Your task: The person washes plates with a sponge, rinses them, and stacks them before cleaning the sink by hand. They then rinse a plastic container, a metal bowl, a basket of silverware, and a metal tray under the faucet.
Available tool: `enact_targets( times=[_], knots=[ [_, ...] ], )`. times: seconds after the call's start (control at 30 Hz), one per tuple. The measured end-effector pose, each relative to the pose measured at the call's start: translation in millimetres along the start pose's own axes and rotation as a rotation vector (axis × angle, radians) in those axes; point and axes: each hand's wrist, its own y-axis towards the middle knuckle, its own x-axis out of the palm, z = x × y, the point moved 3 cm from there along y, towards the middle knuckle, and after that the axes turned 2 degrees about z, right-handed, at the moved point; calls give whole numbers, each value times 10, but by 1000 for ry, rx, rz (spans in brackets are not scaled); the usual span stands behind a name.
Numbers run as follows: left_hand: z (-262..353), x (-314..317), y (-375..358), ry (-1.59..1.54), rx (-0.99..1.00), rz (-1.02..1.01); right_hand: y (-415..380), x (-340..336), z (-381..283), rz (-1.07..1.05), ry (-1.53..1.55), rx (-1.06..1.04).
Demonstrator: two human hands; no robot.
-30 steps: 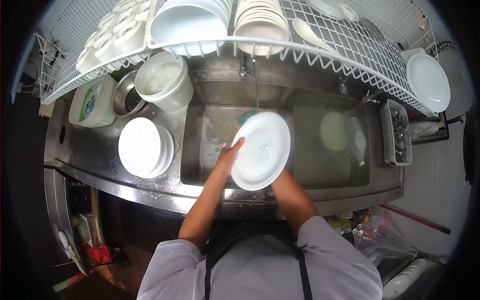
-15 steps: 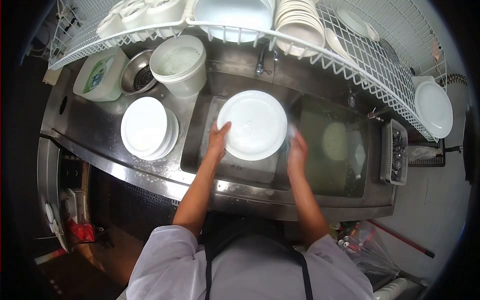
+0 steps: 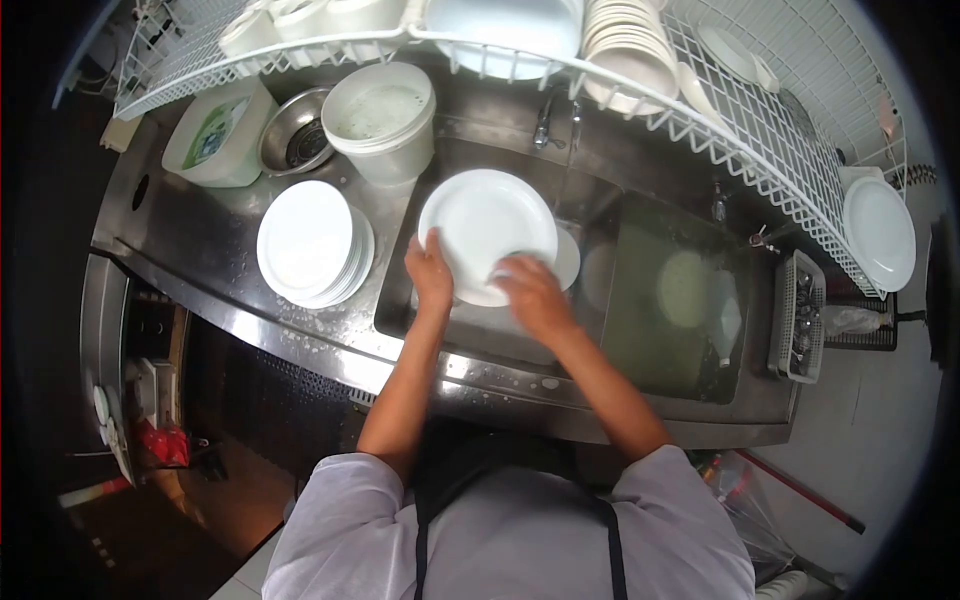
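Observation:
A round white plate (image 3: 487,222) is held over the left sink basin (image 3: 400,290). My left hand (image 3: 430,272) grips its lower left edge, with the thumb on the upper face. My right hand (image 3: 535,295) is over the plate's lower right part, blurred by motion; whether it holds something cannot be made out. Behind the plate, at its right, part of another white dish (image 3: 568,262) shows in the basin. To the left, a stack of white plates (image 3: 308,240) rests on the steel counter.
A water-filled basin (image 3: 650,340) with a round dish under water is at right. A white bucket (image 3: 385,130), steel bowl (image 3: 290,135) and plastic tub (image 3: 222,140) stand behind the plate stack. The wire rack (image 3: 700,130) overhangs the back; a cutlery basket (image 3: 800,320) stands far right.
My right hand has moved left from beside the plate onto its lower right part. The view has shifted slightly, and a second dish now shows behind the held plate.

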Motion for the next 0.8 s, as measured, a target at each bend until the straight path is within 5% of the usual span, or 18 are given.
enact_targets(
  times=[0.27,0.57,0.67,0.8],
  knots=[
    [75,-107,-86,11,4,66,249,181,-422,-30,132,-33],
    [37,-406,-215,38,47,-4,546,-11,329,65,-207,43],
    [40,-276,-316,187,94,82,821,349,96,261,93,22],
    [190,-493,-105,9,-203,2,645,474,-590,24,141,-135]
  ],
)
